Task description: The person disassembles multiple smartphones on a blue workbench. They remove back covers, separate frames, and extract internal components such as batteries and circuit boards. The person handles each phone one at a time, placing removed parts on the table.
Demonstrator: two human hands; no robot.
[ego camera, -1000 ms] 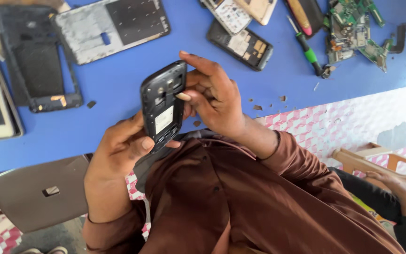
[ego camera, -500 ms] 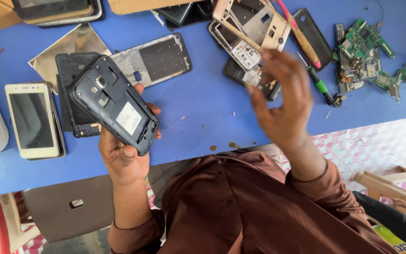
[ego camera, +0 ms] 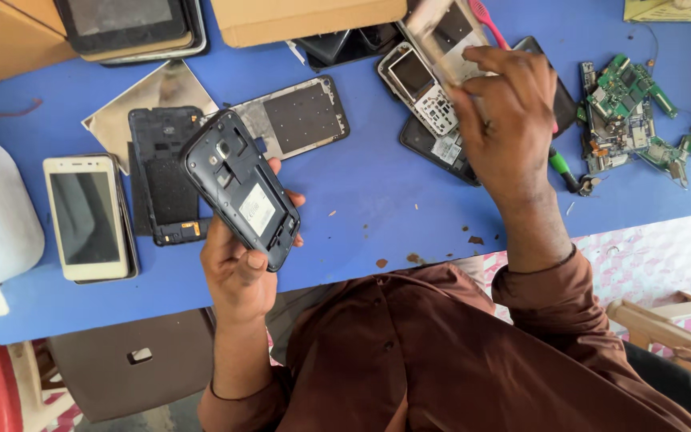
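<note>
My left hand [ego camera: 237, 268] grips the open-backed phone [ego camera: 241, 188]; my right hand [ego camera: 505, 120] pinches a pale frame [ego camera: 441, 36], best lifted gently.

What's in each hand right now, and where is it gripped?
Left hand holds the open-backed black phone by its lower end. Right hand grips a pale phone frame near its lower edge.
</note>
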